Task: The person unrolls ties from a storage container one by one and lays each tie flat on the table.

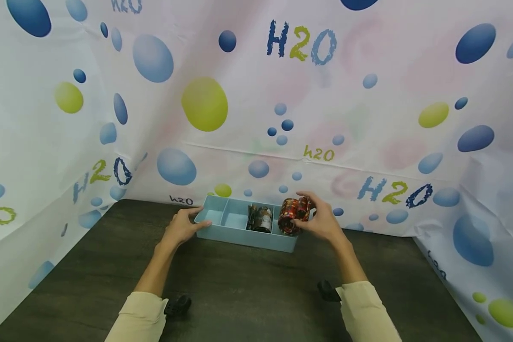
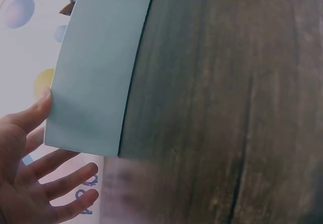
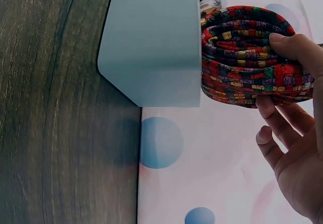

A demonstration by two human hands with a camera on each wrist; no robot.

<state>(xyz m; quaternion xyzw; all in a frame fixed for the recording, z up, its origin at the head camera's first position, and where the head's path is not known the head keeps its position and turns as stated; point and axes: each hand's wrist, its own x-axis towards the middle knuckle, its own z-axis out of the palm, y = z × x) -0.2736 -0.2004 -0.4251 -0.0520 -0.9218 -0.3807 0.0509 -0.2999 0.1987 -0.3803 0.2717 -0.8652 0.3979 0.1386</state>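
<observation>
A light blue divided box [image 1: 245, 240] stands on the dark table, its compartments in a row. My left hand [image 1: 183, 227] holds the box's left end, thumb at the near rim and other fingers at the end; in the left wrist view several of these fingers are spread. Between thumb and fingers, my right hand [image 1: 322, 221] grips a rolled-up necktie [image 3: 245, 67] with a red, multicoloured check pattern. The roll is at the rightmost compartment, partly above the rim. Another dark patterned roll of fabric [image 1: 262, 220] lies in the compartment to its left.
The two left compartments [image 1: 235, 216] show bare bottoms. A patterned sheet [image 1: 248, 118] with dots and lettering hangs right behind the box and along both sides of the wooden table [image 1: 248, 289].
</observation>
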